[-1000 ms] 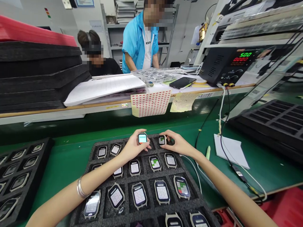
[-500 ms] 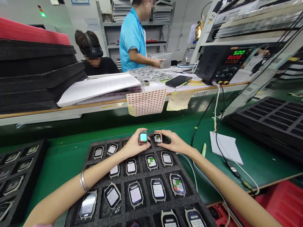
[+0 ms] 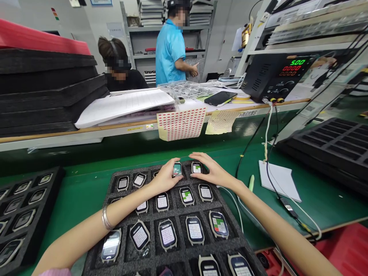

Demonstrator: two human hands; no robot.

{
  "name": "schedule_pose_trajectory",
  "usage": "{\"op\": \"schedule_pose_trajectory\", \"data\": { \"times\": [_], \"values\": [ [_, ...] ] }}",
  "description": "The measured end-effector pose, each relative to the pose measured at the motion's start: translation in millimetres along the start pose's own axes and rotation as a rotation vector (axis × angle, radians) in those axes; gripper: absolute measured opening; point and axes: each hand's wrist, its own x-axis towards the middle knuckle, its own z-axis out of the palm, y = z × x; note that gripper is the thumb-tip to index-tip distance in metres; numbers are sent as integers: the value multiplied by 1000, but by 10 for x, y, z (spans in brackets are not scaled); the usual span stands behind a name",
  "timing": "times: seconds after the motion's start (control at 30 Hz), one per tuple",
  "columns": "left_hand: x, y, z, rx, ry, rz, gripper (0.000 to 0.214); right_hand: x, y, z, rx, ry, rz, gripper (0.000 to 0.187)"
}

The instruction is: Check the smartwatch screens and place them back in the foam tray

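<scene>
My left hand (image 3: pixel 167 175) is closed on a strapless smartwatch (image 3: pixel 177 169), held upright by its edges over the far row of a dark foam tray (image 3: pixel 178 215). The watch screen shows a greenish picture. Beside it, my right hand (image 3: pixel 211 170) curves around another smartwatch (image 3: pixel 197 167) in the far right slot; its thumb is close to the lower edge and its fingers are spread above. That screen shows white and green blocks. Several more watches lie face up in the tray slots, most with white grid screens, such as one watch (image 3: pixel 167 233) near the middle.
A second watch tray (image 3: pixel 48 199) stands at left, and empty black trays (image 3: pixel 330 149) at right. A power supply (image 3: pixel 280 78), phone (image 3: pixel 220 98) and papers (image 3: pixel 126 105) occupy the shelf. Cables (image 3: pixel 268 149) hang on the right. Two people are beyond the shelf.
The screen in my left hand has gone from cyan and red to a greenish picture. My right fingers have spread wider around the far right watch. The view has shifted slightly.
</scene>
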Motion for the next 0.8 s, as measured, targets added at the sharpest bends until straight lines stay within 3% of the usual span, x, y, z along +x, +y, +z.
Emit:
{"op": "schedule_pose_trajectory", "data": {
  "times": [0.27, 0.37, 0.53, 0.63, 0.7, 0.8],
  "values": [
    [20, 20, -86, 295, -69, 68, 61, 88, -206, 143, -51, 41, -25, 36],
    [-31, 84, -289, 375, -94, 76, 73, 82, -320, 170, -107, -16, -51, 41],
    [-337, 185, -812, 480, -151, 51, 52, -83, -516, 154, -193, -262, -66, 57],
    [-535, 186, -1059, 569, -201, 23, 53, -159, -546, 150, -168, -339, -70, 64],
    [-615, 155, -1145, 628, -249, -4, 51, -149, -512, 153, -161, -344, -90, 65],
    [-656, 100, -1177, 654, -287, -36, 45, -30, -405, 161, -177, -246, -98, 63]
  ]
}}
